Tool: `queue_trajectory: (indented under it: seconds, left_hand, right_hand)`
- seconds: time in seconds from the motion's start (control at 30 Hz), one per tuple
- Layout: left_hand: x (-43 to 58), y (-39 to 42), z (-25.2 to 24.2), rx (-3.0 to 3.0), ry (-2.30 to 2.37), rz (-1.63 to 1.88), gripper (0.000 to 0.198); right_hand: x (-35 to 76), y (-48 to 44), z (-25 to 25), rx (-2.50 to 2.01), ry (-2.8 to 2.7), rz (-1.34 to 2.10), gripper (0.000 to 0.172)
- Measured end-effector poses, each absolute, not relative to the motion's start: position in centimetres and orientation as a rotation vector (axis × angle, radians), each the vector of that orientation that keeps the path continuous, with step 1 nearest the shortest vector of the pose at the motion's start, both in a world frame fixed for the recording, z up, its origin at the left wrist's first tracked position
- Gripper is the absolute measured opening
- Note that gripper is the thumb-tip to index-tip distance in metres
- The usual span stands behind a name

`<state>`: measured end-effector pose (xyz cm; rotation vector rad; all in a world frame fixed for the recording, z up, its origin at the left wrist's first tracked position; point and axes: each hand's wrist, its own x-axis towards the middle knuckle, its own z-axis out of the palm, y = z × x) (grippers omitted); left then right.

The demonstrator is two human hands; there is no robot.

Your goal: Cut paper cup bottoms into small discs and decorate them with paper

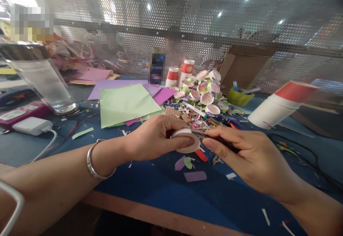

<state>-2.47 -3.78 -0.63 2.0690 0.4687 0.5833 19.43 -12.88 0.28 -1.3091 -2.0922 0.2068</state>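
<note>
My left hand (pixel 158 136) grips a small round paper cup bottom (pixel 187 141), white with a red edge, pinched between thumb and fingers. Beside it, my right hand (pixel 241 153) holds a thin dark tool, probably scissors (pixel 211 136), whose tip touches the disc's rim. Both hands hover low over the blue table (pixel 160 189), just above scattered paper scraps (pixel 195 176). A silver bangle (pixel 94 161) circles my left wrist.
A pile of cut cup discs (pixel 205 93) lies behind my hands, with stacked red-and-white paper cups (pixel 179 73) and another stack lying on its side (pixel 281 103). Green and purple paper sheets (pixel 125 102), a glass (pixel 43 78), a white charger (pixel 32 125) and cables sit left. A perforated screen stands at the back.
</note>
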Motion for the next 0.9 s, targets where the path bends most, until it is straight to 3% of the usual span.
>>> queue_trajectory:
  seconds: [0.23, 0.63, 0.9]
  left_hand:
    - [-2.2, -3.7, -0.6, 1.776, 0.489, 0.520, 0.029]
    - [-2.0, -3.7, -0.9, 1.518, 0.539, 0.560, 0.025]
    - [-1.9, -4.1, -0.7, 1.515, 0.496, 0.525, 0.028]
  right_hand:
    - [19.3, -12.5, 0.2, -1.392, -1.882, 0.350, 0.027]
    - [19.5, -11.7, -0.7, -1.352, -1.530, 1.025, 0.038]
    - [18.4, -11.5, -0.4, -1.300, -1.553, 0.959, 0.032]
